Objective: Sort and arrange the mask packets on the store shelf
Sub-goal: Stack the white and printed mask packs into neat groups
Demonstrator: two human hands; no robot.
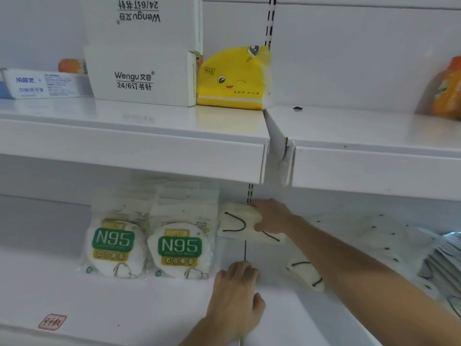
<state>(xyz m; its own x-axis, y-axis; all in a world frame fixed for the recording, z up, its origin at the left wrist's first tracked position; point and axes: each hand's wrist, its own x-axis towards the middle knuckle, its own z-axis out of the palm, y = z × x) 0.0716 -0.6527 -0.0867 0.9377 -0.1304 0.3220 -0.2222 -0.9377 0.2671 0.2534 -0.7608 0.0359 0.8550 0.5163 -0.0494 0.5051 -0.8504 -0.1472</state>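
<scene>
Right hand (pixel 270 216) pinches a white mask (pixel 238 222) beside "N95" packets (pixel 180 242); left hand (pixel 237 293) lies relaxed, holding nothing.

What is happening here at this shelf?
A person is arranging masks on the lower shelf. The right hand grips a white mask with black ear loops, beside two upright N95 packets. The left hand rests on the shelf. Another loose mask lies nearby.
</scene>
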